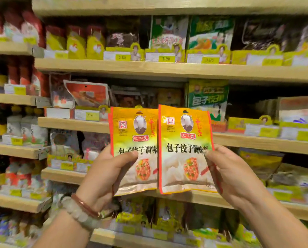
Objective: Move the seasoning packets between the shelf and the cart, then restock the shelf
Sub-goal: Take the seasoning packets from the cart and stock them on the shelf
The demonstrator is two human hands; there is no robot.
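Note:
I hold up two matching orange-and-yellow seasoning packets side by side before the shelves. My left hand (103, 174) grips the left packet (133, 140) by its left edge, thumb across its front. In my right hand (228, 174) is the right packet (183, 140), pinched at its right edge and overlapping the left one slightly. Both packets are upright and face me. Behind them runs the wooden shelf (74, 124) with more seasoning packets. No cart is in view.
Wooden shelf boards stacked at several heights fill the view, with yellow price tags along their fronts. A green packet (208, 97) stands just behind the right packet, red and brown packets (85, 93) to the left. Bottles (20, 126) line the far-left shelves.

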